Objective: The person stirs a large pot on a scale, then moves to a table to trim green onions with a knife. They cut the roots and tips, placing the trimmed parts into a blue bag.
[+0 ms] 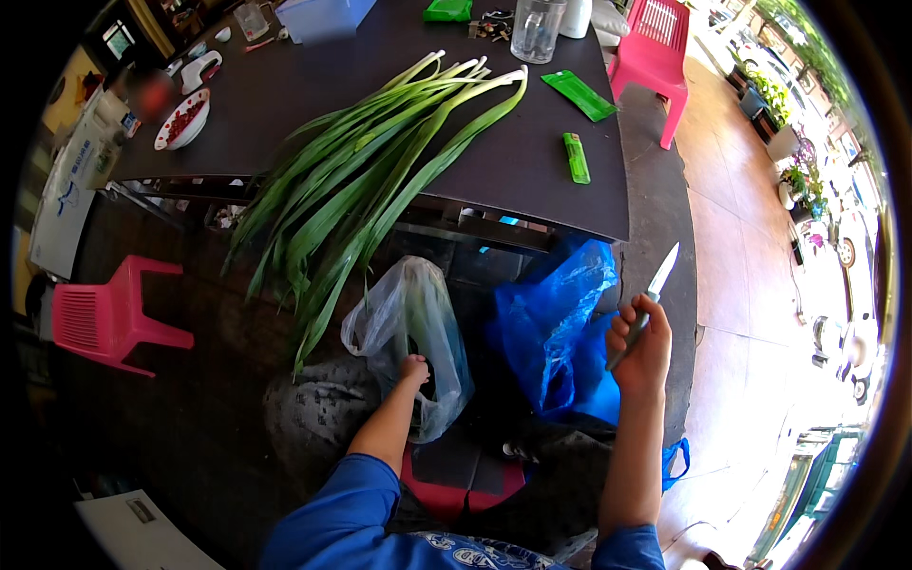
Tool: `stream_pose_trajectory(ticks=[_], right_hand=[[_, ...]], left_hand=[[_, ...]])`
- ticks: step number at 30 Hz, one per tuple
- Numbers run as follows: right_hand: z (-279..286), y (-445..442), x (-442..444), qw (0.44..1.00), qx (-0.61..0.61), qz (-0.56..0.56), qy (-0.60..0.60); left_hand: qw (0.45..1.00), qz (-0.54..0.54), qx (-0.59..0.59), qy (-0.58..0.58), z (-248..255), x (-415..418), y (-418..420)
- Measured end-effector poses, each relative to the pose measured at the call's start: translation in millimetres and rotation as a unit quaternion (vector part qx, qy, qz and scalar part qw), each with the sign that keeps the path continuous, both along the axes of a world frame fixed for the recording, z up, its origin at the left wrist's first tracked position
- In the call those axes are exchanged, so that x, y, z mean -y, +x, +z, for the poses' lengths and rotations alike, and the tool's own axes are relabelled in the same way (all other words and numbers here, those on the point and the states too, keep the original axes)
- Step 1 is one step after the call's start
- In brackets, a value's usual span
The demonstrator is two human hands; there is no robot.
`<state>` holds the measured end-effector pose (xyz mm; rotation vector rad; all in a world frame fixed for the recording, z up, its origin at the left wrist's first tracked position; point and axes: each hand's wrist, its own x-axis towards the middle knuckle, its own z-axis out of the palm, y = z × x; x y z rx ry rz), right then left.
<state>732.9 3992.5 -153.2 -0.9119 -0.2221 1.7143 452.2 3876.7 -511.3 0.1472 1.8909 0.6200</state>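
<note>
My right hand [643, 349] is closed around the grey-green handle of a small kitchen knife [663, 272], its blade pointing up and away from me. At the opening of a translucent plastic bag [445, 342] my left hand [415, 370] has its fingers curled; whether they grip anything is hidden. Something pale and green shows through the bag's film. Long green leeks or large scallions [370, 160] lie across the dark table [285, 64], white root ends on the top and leaves hanging over the near edge. A blue plastic bag [548, 335] hangs or stands between the two hands, below the table edge.
On the table are a green lighter [577, 158], a green packet [578, 95], a glass mug [536, 32], a bowl of red pieces [184, 122] and a light-blue box [320, 18]. Pink plastic chairs stand left [114, 313] and far right [650, 60].
</note>
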Motion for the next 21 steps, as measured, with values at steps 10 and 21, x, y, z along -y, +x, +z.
stream_pose_trajectory(ticks=[10, 21], right_hand=[[0, -12, -5, 0.999, 0.039, 0.013, 0.007], [-10, -13, -5, 0.996, 0.07, 0.037, -0.044]], left_hand=[[0.926, -0.171, -0.212, 0.262, 15, -142, -16], [0.824, -0.302, -0.423, 0.225, -50, -113, -34]])
